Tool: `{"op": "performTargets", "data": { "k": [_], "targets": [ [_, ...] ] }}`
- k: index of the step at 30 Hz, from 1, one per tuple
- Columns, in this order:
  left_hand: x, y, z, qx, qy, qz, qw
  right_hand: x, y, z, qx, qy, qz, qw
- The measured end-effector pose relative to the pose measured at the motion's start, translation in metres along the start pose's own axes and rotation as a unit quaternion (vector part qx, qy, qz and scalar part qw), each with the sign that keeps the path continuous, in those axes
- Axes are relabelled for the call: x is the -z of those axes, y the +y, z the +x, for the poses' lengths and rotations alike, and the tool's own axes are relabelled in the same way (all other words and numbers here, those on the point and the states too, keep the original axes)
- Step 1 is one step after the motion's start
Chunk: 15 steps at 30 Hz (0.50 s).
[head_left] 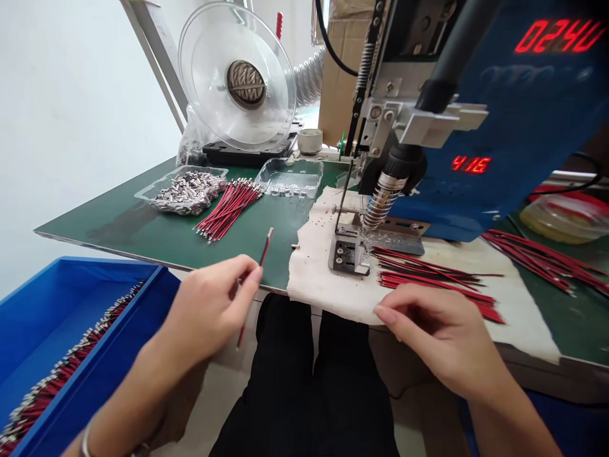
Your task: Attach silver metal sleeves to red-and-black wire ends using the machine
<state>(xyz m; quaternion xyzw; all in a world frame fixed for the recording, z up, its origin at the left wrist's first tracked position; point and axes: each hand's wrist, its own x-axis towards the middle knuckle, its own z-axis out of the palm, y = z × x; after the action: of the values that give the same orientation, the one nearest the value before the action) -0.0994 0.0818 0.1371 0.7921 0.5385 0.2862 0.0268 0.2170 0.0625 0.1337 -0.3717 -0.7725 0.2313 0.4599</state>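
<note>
black trousers (304,387) on both legs, bare forearms, silvery band (86,439) around left wrist

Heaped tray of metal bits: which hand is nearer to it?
Left. The left hand is in front of the tray; the right hand is farther right, near the cloth.

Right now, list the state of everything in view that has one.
Left hand: closed on a red-and-black wire
Right hand: fingers curled, no held item visible
Upper display: lit red
Lower display: lit red
Blue bin: open, partly filled with wires
Left plastic tray: open, heaped with metal pieces
Clear tray: open, few pieces inside
Cloth: spread out, ragged left edge
</note>
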Motion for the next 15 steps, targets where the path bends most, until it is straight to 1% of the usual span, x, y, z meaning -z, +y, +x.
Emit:
{"op": "performTargets", "data": {
  "k": [3, 5, 7, 10, 12, 15],
  "targets": [
    [0.015, -0.024, 0.019, 0.04, -0.005, 0.118, 0.992, 0.002, 0.003, 0.0, -0.071, -0.028, 0.07, 0.995],
    [0.027, -0.033, 0.036, 0.064, -0.006, 0.154, 0.986, 0.003, 0.005, 0.0, -0.106, -0.04, 0.098, 0.989],
    [0.038, -0.039, 0.054, 0.084, -0.009, 0.17, 0.982, 0.002, 0.007, -0.001, -0.126, -0.037, 0.114, 0.985],
    [0.05, -0.043, 0.077, 0.106, -0.019, 0.18, 0.978, 0.002, 0.009, -0.003, -0.137, -0.025, 0.129, 0.982],
    [0.054, -0.044, 0.09, 0.112, -0.036, 0.178, 0.977, 0.003, 0.01, -0.004, -0.155, -0.022, 0.128, 0.979],
    [0.053, -0.041, 0.105, 0.116, -0.05, 0.166, 0.978, 0.003, 0.011, -0.004, -0.177, -0.027, 0.123, 0.976]
  ]
}}
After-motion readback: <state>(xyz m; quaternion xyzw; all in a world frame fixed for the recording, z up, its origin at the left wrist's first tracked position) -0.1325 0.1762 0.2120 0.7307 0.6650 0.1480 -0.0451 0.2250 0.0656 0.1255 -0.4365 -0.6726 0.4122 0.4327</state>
